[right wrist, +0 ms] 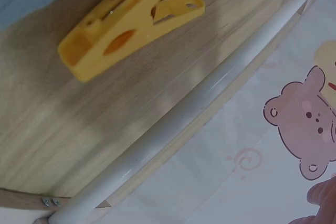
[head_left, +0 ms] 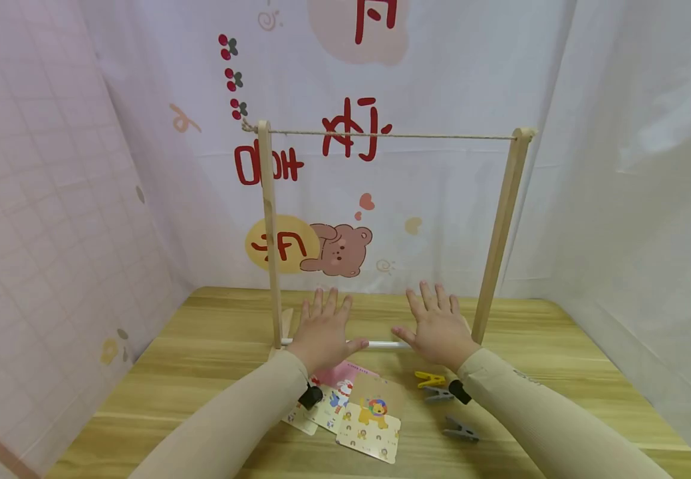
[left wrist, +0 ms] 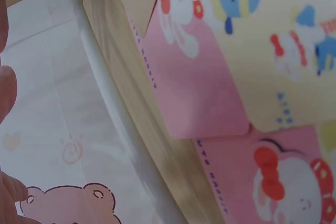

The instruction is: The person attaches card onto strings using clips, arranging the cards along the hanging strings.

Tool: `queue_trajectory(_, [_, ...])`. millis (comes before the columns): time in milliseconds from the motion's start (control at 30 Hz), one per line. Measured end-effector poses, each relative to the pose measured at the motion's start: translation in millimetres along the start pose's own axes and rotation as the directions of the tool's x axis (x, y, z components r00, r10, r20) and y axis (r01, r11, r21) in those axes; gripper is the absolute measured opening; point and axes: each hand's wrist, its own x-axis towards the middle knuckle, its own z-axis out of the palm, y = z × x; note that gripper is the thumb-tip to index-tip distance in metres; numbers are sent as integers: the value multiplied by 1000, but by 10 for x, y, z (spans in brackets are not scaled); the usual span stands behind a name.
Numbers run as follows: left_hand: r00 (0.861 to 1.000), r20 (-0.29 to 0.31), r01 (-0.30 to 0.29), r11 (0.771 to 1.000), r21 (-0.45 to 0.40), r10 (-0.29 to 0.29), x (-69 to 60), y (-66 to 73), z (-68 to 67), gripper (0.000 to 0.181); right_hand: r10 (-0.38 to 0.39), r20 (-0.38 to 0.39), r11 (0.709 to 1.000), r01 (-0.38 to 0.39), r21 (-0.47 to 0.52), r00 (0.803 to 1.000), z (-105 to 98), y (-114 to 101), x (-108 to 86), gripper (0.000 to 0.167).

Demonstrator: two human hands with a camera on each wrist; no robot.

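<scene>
While cards (head_left: pixel 351 411) lay lower centre, the left hand (head_left: pixel 324 334) and right hand (head_left: pixel 439 332) spread empty; handling seemed unbegun; a pinch seemed due.

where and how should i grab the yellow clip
Probably best to pinch the yellow clip across its two splayed legs, which point left in the head view; the other end is closed and blunt. Come from above and the left, since a grey clip lies close on its near side.
</scene>
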Motion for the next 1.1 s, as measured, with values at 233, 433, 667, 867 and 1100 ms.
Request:
queue_trajectory(233, [1000, -21, -15, 1000, -5, 15, 0, -21, -68, 97, -6, -10, 1000, 6, 14, 1000, -7, 10, -6, 91])
queue_trajectory(433, [998, -35, -61, 998, 3, 61, -43, -69, -138, 92, -21, -55, 999, 23, 31, 998, -25, 15, -45, 90])
queue_trajectory(667, [989, 12, -149, 988, -23, 150, -218, -174, -176, 71, -73, -64, 997, 75, 28, 995, -58, -3, -188, 78])
queue_trajectory(867, [977, 134, -162, 986, -28, 164, -410, -261, -204, 59, -162, -57, 985, 165, 58, 985, -85, -1, -342, 48])
queue_trajectory(1100, [960, 223, -169, 985, -28, 171, -577, -313, -218, 60, -179, -6, 974, 178, 142, 984, -114, -23, -530, 31])
